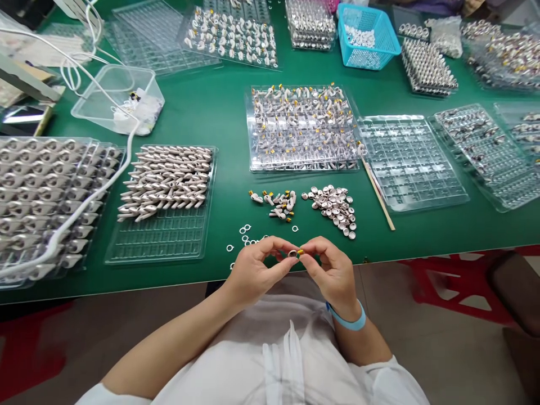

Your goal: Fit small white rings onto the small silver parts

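Just over the table's front edge, my left hand (253, 270) and my right hand (335, 273) meet fingertip to fingertip. Between them is a small ring-shaped part (293, 253) with a yellow tab (300, 252). Left thumb and forefinger pinch the ring side, while the right fingertips close on the yellow end. Beyond my hands lie a loose group of small pale parts with yellow tabs (278, 205) and a pile of round metal caps (336, 209). Several thin white rings (247, 239) are scattered beside my left hand, some partly hidden by it.
A clear tray of yellow-tabbed parts (304, 129) lies ahead, beside a bare clear tray (413, 163) and a thin stick (379, 194). Leftward are trays of metal parts (169, 180), a clear tub (113, 98) and a white cable (90, 194). A blue basket (367, 53) stands at the back.
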The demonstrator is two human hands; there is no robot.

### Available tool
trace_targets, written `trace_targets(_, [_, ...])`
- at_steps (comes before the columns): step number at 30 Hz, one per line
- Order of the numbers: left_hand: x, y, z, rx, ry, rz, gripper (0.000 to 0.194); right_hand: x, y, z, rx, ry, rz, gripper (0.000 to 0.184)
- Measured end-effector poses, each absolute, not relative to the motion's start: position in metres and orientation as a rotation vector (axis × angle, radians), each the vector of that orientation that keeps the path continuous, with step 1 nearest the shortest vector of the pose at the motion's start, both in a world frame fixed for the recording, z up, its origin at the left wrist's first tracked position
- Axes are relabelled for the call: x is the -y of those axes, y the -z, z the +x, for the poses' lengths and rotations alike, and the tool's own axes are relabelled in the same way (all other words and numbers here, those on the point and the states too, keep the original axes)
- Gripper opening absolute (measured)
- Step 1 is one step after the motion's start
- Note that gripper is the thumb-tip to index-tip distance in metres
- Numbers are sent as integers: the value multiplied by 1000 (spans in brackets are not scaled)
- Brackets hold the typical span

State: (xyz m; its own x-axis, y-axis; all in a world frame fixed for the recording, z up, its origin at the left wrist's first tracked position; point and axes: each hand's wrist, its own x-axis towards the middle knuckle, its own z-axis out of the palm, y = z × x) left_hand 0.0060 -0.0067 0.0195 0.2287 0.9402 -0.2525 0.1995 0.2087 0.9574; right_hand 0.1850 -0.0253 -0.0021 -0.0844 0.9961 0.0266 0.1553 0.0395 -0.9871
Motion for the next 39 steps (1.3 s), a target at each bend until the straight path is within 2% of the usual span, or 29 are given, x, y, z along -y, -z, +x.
trace_targets(7, [9,-13,7,-1242,-768,1253,23,26,5,177,1405,-1076,-1284,5])
trace_targets(11, [8,-12,10,-1280,-785,1310,18,27,4,173,1475,-969,-1256,5])
trace_targets(20, [9,-6,19,-1285,-913,1313,16,27,8,175,1695,-668,-1108,20])
trace_targets(31, [3,-6,10,-1073,-737,1076,28,24,2,190,1916,-513,-1136,23])
trace_targets(39, [7,0,14,-1190,-804,1272,24,23,2,192,2064,-381,-1134,23])
